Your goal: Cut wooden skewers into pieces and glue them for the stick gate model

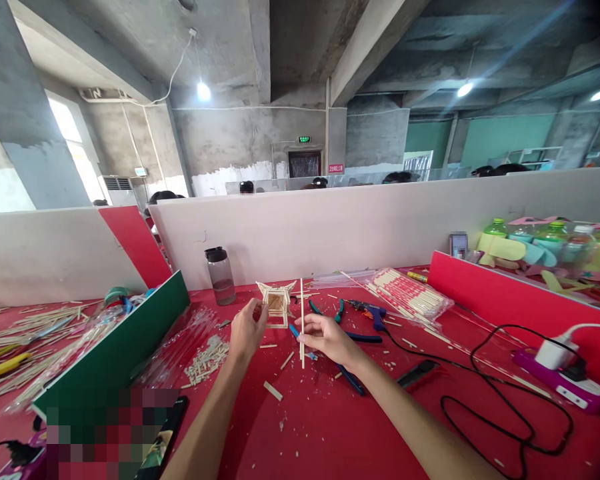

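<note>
In the head view, my right hand (325, 337) pinches slim wooden sticks (303, 300) between thumb and fingers and holds them nearly upright. Their lower ends show below the thumb. My left hand (249, 325) has its fingers curled at the left side of a small model built of wooden sticks (279, 301). The fingertips meet the model's edge, and their exact grip is partly hidden. This model has an open square frame and flared points at its top. Behind my right hand lie pliers with blue handles (353, 380) and green-handled pliers (339, 311).
A blue glue gun (375, 313) and a bag of sticks (413, 290) lie right of the hands. Black cable loops (510, 393) run to a purple power strip (565, 383). On the left are cut stick pieces (207, 360), a bottle (221, 277) and a green divider (115, 347).
</note>
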The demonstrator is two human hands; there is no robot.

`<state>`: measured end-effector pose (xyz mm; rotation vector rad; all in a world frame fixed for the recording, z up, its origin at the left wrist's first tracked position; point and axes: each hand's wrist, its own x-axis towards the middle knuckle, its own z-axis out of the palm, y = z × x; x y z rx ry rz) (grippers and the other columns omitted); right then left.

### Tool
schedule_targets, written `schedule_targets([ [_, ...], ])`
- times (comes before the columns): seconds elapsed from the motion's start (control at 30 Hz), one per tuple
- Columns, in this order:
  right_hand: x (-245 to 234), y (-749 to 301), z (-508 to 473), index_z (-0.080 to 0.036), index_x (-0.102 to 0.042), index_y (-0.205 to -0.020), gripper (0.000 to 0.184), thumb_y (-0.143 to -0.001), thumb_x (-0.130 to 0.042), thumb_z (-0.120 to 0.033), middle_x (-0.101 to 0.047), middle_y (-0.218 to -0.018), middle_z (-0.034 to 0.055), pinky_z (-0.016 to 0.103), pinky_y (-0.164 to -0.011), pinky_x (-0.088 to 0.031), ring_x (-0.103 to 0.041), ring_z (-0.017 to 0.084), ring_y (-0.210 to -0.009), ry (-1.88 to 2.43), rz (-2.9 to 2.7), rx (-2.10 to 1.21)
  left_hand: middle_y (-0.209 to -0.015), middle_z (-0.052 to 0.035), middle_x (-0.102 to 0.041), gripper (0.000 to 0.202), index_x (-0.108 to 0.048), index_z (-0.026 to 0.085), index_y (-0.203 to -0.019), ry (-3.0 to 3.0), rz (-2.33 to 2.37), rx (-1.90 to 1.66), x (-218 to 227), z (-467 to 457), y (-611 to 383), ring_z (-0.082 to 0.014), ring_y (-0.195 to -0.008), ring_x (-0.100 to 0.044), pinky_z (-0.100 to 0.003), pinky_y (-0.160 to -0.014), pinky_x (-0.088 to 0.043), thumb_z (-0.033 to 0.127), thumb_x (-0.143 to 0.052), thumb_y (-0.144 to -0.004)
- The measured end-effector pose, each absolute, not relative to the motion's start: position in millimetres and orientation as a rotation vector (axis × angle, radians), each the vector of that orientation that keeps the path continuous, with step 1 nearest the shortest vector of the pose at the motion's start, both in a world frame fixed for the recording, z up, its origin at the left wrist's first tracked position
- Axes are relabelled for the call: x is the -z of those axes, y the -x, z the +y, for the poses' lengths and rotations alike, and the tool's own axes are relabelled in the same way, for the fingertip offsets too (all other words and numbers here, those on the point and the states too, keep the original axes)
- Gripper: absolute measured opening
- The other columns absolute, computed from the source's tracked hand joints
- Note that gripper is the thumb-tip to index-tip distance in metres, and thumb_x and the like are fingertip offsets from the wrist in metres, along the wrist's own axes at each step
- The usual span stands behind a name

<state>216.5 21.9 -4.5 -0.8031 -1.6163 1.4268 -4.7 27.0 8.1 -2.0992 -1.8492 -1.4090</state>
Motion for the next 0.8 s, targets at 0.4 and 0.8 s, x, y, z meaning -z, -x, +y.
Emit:
schedule_targets([
  [0.4,3,-217,21,-0.018,-0.065,-0.106,0.044,-0.07,-0.077,-0.041,-0.066,-0.084,0.0019,0.032,-0.068,-0.056,-0.064,0.017,-0.073,0.816,-1.655,-1.393,-0.077,-0.0013,-0.069,0.025,-0.061,0.02,-0.084,2.178,-1.768,1.77,3,37,6,-0.0161,-0.068,-0.063,-0.024,-0.064,-0.046,0.045,-0.055,-0.087],
  [0.8,10,-220,21,-0.019,-0.066,-0.113,0.041,-0.074,-0.073,-0.029,-0.068,-0.081,0.0011,0.025,-0.069,-0.047,-0.063,0.015,-0.074,0.801,-1.998,-1.339,-0.073,-0.0009,-0.071,0.015,-0.064,0.021,-0.078,2.294,-1.949,1.606,23,48,9,-0.0176,-0.065,-0.066,-0.023,-0.06,-0.043,0.036,-0.062,-0.08],
])
